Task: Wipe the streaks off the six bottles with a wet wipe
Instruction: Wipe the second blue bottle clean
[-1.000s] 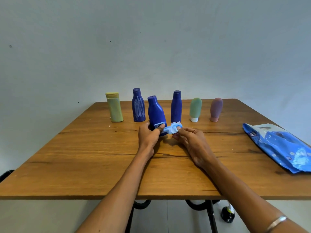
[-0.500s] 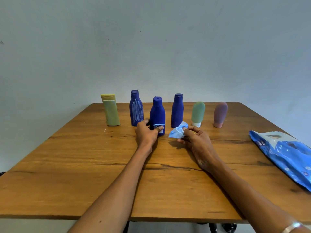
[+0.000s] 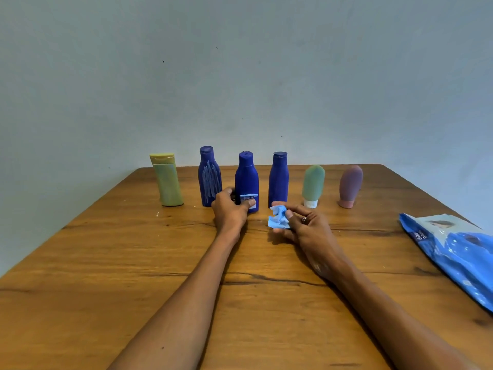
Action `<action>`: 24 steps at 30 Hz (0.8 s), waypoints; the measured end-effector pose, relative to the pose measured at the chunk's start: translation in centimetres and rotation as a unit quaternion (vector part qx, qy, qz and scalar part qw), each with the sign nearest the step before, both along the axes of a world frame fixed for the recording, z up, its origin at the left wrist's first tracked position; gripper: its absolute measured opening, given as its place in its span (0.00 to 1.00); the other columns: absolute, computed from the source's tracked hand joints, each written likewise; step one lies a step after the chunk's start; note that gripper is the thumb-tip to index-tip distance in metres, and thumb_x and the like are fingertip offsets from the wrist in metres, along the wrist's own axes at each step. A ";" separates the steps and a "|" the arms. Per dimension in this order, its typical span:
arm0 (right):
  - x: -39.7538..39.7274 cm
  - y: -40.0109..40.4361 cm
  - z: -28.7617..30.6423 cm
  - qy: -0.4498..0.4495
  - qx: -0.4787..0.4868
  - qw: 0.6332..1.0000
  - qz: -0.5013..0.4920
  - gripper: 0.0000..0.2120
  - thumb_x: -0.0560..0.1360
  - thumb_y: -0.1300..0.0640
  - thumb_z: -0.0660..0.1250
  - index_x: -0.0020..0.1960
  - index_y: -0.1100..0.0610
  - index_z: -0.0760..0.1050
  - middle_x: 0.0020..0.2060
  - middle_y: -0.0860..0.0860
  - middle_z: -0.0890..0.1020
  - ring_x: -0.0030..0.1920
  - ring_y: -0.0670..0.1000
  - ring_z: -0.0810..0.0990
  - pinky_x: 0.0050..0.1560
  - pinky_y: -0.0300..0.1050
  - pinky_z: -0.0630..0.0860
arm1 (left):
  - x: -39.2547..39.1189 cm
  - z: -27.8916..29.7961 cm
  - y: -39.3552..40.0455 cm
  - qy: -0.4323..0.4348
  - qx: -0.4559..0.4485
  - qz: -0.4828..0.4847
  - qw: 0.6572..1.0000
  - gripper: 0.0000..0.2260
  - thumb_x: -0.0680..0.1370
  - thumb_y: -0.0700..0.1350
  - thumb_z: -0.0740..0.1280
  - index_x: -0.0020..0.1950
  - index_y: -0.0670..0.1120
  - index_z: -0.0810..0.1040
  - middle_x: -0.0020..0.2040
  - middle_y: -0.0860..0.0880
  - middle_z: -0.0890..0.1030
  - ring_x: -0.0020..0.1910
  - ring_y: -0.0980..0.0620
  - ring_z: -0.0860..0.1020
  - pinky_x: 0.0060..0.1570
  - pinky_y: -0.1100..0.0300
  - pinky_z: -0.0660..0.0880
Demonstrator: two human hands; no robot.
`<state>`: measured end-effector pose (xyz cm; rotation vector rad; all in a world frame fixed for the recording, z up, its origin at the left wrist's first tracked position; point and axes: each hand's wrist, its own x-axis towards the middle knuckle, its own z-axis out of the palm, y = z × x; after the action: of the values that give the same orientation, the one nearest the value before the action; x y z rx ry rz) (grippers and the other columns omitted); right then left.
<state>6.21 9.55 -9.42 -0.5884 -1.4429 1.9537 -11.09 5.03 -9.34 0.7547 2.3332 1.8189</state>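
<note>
Six bottles stand in a row at the back of the wooden table (image 3: 133,263). From the left: a yellow-green bottle (image 3: 166,180), a dark blue bottle with white streaks (image 3: 210,178), a middle blue bottle (image 3: 246,177), another blue bottle (image 3: 278,178), a green tube (image 3: 313,186) and a mauve tube (image 3: 350,186). My left hand (image 3: 230,209) grips the base of the middle blue bottle, which stands upright in the row. My right hand (image 3: 301,225) holds a crumpled blue wet wipe (image 3: 278,217) just above the table, in front of the blue bottle beside it.
A blue wet-wipe pack (image 3: 453,249) lies at the table's right edge. A plain wall rises close behind the bottles. Small white specks dot the wood near the yellow-green bottle.
The middle blue bottle went from tilted and forward to upright in the row, still held by my left hand. My right hand drew the wipe away from it, to the right.
</note>
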 end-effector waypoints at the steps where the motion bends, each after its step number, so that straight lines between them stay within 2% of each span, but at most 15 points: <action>1: 0.0 0.0 0.0 -0.005 0.014 1.000 0.001 0.13 0.83 0.61 0.61 0.60 0.54 0.82 0.59 0.54 0.82 0.49 0.50 0.86 0.47 0.43 0.84 | -0.1 0.0 0.1 0.002 -0.001 -0.002 1.000 0.26 0.73 0.40 0.77 0.69 0.44 0.74 0.66 0.45 0.79 0.65 0.47 0.77 0.62 0.52 0.76; 5: 0.1 -0.1 0.0 -0.021 0.048 0.999 0.006 0.13 0.83 0.60 0.60 0.62 0.54 0.81 0.60 0.52 0.79 0.47 0.45 0.85 0.52 0.44 0.84 | -0.2 -0.1 0.2 0.007 -0.012 -0.017 1.000 0.26 0.74 0.39 0.75 0.69 0.47 0.71 0.68 0.45 0.77 0.68 0.47 0.75 0.62 0.52 0.75; 9: 0.1 -0.2 0.1 -0.027 0.047 0.999 0.003 0.13 0.83 0.60 0.60 0.62 0.53 0.81 0.59 0.53 0.80 0.49 0.48 0.85 0.54 0.47 0.83 | 0.0 0.1 -0.1 0.014 -0.026 -0.038 0.999 0.29 0.75 0.38 0.74 0.73 0.47 0.67 0.70 0.45 0.75 0.69 0.47 0.74 0.62 0.53 0.74; 12: 0.0 -0.2 0.2 -0.031 0.036 0.999 0.000 0.13 0.83 0.60 0.60 0.62 0.53 0.80 0.58 0.55 0.81 0.50 0.51 0.85 0.54 0.48 0.83 | 0.3 0.2 -0.2 0.026 -0.024 -0.040 0.999 0.33 0.73 0.40 0.77 0.74 0.47 0.66 0.68 0.45 0.76 0.67 0.46 0.76 0.62 0.52 0.76; 15: -0.1 -0.2 0.1 -0.037 0.038 0.999 0.000 0.13 0.84 0.59 0.60 0.63 0.54 0.80 0.57 0.55 0.81 0.49 0.51 0.86 0.52 0.47 0.84 | 0.9 0.3 -0.2 0.060 -0.017 -0.007 0.998 0.36 0.71 0.48 0.79 0.74 0.48 0.66 0.68 0.45 0.76 0.66 0.47 0.76 0.55 0.57 0.74; 18: -0.2 -0.1 0.1 -0.038 0.043 0.998 -0.004 0.13 0.84 0.59 0.60 0.62 0.54 0.80 0.57 0.56 0.82 0.48 0.52 0.86 0.50 0.45 0.84 | 1.5 0.4 0.1 0.105 -0.008 0.043 0.994 0.36 0.70 0.54 0.79 0.73 0.48 0.68 0.66 0.44 0.77 0.64 0.47 0.76 0.52 0.57 0.75; 22: -0.3 -0.2 0.1 -0.045 0.051 0.998 -0.005 0.12 0.84 0.59 0.60 0.62 0.54 0.80 0.56 0.55 0.83 0.47 0.52 0.86 0.52 0.47 0.84 | 2.0 0.8 0.3 0.161 -0.012 0.087 0.983 0.33 0.71 0.56 0.78 0.71 0.46 0.70 0.65 0.45 0.78 0.61 0.47 0.78 0.50 0.61 0.71; 24: -0.3 -0.2 0.1 -0.050 0.055 0.997 -0.007 0.12 0.84 0.58 0.60 0.62 0.54 0.80 0.56 0.56 0.83 0.47 0.53 0.86 0.53 0.49 0.84 | 2.1 0.8 0.5 0.182 -0.021 0.094 0.979 0.33 0.71 0.56 0.78 0.70 0.45 0.71 0.64 0.45 0.78 0.60 0.47 0.78 0.50 0.60 0.73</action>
<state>5.90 9.34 -9.32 -0.6517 -1.5924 1.8422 -9.01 5.55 -8.54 0.9626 2.7454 1.8267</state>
